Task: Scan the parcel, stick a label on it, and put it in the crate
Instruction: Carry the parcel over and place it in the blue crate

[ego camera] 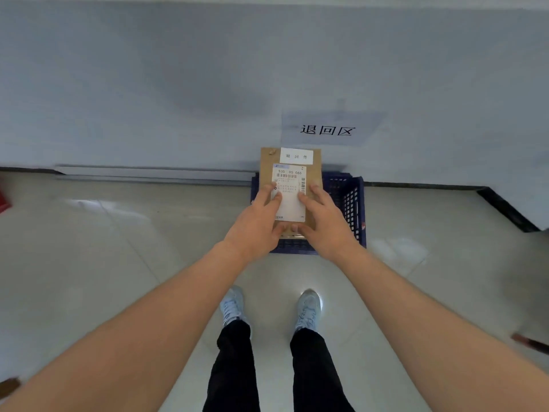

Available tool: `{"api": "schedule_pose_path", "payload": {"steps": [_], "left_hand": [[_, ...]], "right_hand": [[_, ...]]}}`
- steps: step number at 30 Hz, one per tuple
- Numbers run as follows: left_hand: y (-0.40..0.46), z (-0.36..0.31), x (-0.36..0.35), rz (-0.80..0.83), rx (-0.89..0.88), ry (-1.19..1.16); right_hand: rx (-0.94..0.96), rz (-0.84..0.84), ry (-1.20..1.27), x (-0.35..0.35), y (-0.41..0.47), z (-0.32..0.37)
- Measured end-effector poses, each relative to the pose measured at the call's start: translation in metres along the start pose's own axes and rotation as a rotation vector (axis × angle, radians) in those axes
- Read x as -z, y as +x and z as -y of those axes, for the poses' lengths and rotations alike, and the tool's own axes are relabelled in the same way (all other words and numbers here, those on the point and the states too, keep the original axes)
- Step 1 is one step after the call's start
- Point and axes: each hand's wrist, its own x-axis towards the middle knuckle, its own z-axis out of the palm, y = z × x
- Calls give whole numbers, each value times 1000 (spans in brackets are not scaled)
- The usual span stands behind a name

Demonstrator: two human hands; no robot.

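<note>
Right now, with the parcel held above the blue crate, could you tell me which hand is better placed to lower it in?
Neither clearly. The left hand and right hand grip the parcel evenly on opposite sides, directly over the crate. Lowering it with both looks steadiest.

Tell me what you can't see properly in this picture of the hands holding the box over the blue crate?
Head view only:
- Inside of the blue crate: mostly hidden by the parcel and both hands.
- Small print on the shipping label: too small and blurred; fingers cover its edges.
- Parcel's underside: faces away.
- Left hand and right hand: the thumbs' grip underneath is partly hidden.
- Red thing: cut off by the left edge.
</note>
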Motion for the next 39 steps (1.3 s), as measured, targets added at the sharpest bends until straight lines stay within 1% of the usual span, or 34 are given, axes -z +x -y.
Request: {"api": "schedule_pose_path", "payload": {"steps": [3,7,10,15,22,28,31,34,39], "left_hand": [[26,38,-42,58,-15,-15],[60,81,-103,125,16,-62],[89,109,-150,117,22,-21],[138,157,-235,127,29,-15],[197,215,-328,165,61,-12],[235,248,-376,153,102,-101],[251,256,-390,141,189,-237],[266,264,-400,168,239,-185],[278,278,-417,182,230,-180]], "right_hand": [[-54,0,13,-44,26,-28],[-105,2,43,-100,67,-71],[-132,1,57,-136,99,-112],[-110,5,-22,-196,150,-183],[-112,37,14,-272,211,-265],[-68,100,25,-305,251,-307],[-41,139,23,-313,267,-318],[-10,185,-6,-323,282,-329],[-12,212,-95,-338,297,-346]]}}
